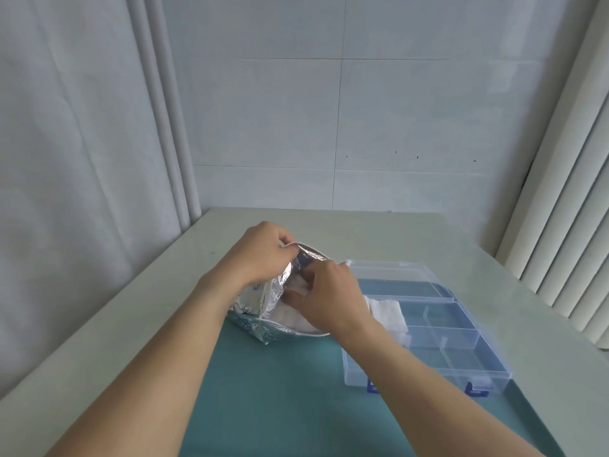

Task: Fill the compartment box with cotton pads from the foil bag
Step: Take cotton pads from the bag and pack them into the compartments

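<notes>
Two hands at one foil bag, which lies on the teal mat just left of the compartment box. My left hand pinches the bag's upper lip and lifts it, I judge to keep the mouth open. My right hand reaches into that mouth, fingers curled among the cotton pads; whether they actually grip one I cannot tell. One box, lid laid open on the far side. One small stack of pads sits in a left compartment; the other compartments in view look bare. Filling barely begun.
</notes>
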Motion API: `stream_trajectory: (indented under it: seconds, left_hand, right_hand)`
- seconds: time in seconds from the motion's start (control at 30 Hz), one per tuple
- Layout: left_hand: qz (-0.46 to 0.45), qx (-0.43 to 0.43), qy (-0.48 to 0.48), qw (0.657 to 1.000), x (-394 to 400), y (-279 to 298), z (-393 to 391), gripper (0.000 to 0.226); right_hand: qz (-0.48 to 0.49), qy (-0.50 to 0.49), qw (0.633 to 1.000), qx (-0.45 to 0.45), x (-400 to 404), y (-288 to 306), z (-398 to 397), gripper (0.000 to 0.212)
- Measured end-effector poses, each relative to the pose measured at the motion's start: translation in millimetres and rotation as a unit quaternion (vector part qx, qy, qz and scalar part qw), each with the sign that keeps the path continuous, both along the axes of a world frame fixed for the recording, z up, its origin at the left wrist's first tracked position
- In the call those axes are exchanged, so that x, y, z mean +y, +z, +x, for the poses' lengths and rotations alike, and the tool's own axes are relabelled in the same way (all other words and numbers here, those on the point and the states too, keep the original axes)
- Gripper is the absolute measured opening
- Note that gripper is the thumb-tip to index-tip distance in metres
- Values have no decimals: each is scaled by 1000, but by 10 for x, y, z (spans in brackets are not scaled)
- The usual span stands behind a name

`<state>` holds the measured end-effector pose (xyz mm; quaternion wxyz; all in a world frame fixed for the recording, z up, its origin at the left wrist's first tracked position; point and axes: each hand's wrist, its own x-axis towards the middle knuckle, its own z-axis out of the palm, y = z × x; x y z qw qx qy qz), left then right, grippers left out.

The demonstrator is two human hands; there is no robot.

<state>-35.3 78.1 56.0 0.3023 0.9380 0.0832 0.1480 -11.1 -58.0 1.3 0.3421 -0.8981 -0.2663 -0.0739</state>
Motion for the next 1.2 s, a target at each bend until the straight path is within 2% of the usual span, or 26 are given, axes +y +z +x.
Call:
stream_trajectory:
  seconds: [0.17, 0.27, 0.47, 0.63, 0.83, 1.03, 1.1, 1.17, 1.2]
  left_hand:
    - [-18, -16, 9, 1000, -22, 8, -1, 14]
    - [-15, -14, 4, 1000, -30, 21, -17, 11]
    - [-32, -22, -9, 999, -32, 65, -40, 10]
    - [10, -35, -6, 999, -20, 96, -66, 10]
    - [105, -66, 32, 992, 31, 76, -54, 17]
    - [62, 20, -41, 997, -71, 106, -91, 22]
    - [58, 58, -67, 994, -139, 84, -93, 26]
    - [115, 72, -73, 988, -180, 47, -61, 31]
    - [131, 73, -68, 986, -197, 30, -49, 32]
  right_hand:
    - [47, -12, 996, 76, 43, 15, 11, 30]
    - [56, -7, 991, 119, 22, 35, 40, 19]
    - [164, 12, 960, 225, -36, 89, 22, 16]
    - [196, -5, 956, 220, -109, 172, 21, 23]
    - [158, -10, 978, 135, -266, 381, 1, 30]
    - [56, -4, 996, 69, -348, 443, 88, 18]
    - [-21, 31, 996, 77, -379, 468, 79, 31]
    - [-79, 67, 990, 95, -371, 456, 39, 55]
    - [-84, 72, 990, 84, -356, 443, 19, 58]
